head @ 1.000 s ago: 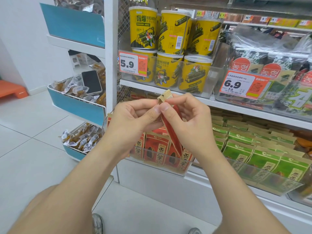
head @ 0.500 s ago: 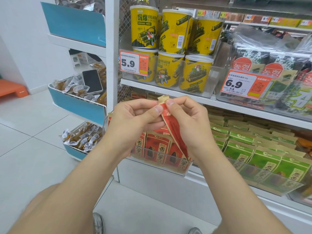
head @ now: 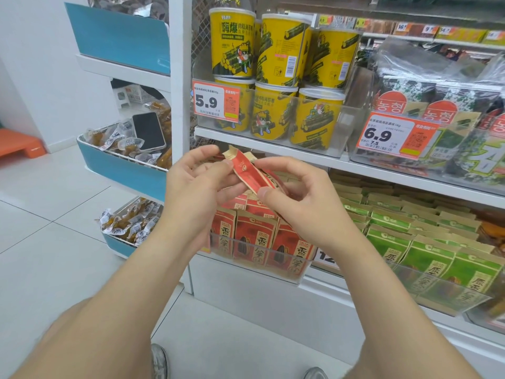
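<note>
You are pinching one red packet (head: 247, 173) above the clear bin (head: 257, 266): left hand (head: 196, 187) gripping its top, right hand (head: 300, 203) its lower end.

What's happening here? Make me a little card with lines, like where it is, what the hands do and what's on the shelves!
Place: shop aisle with snack shelves
Hands: left hand pinches the upper end of the red packet; right hand pinches its lower part
Packet: tilted, held in front of the shelf
Below hands: red packets in a clear bin
Right: green packets
Shelf above: yellow tubs, price tag 5.9
Side rack: phone lying on wrapped snacks
</note>
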The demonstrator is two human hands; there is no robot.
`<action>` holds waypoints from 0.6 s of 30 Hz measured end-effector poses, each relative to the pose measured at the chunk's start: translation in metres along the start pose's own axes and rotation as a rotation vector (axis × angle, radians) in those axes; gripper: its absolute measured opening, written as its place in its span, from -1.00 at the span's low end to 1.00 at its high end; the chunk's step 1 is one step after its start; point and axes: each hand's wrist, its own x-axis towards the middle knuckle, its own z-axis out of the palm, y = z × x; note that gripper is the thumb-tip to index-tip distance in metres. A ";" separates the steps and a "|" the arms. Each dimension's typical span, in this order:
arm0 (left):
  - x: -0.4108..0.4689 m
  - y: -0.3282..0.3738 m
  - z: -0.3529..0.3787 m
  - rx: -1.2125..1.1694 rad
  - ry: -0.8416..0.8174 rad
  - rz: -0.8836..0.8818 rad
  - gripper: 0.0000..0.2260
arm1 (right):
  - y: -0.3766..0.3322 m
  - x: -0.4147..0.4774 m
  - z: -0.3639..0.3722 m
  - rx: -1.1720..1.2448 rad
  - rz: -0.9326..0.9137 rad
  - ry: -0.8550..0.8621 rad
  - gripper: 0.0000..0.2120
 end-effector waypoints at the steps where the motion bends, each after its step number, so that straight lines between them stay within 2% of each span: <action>1: 0.000 0.000 0.000 0.021 -0.007 0.006 -0.71 | 0.000 -0.001 -0.001 0.007 0.008 0.006 -0.68; 3: 0.002 -0.001 -0.003 0.100 -0.071 0.015 -0.71 | -0.002 -0.002 -0.002 0.025 0.033 0.008 -0.69; 8: 0.007 0.001 -0.012 0.206 -0.259 -0.012 -0.87 | 0.001 -0.002 -0.007 0.050 0.112 -0.057 -0.80; 11: 0.009 -0.001 -0.014 0.170 -0.200 0.014 -0.85 | -0.001 -0.001 -0.015 0.090 0.190 -0.044 -0.75; 15: 0.011 -0.003 -0.012 0.041 -0.060 0.016 -0.96 | 0.003 0.003 -0.018 0.028 0.250 0.208 -0.62; 18: 0.010 -0.004 -0.011 -0.002 -0.049 -0.058 -0.94 | 0.007 0.005 -0.009 0.190 0.255 0.392 -0.40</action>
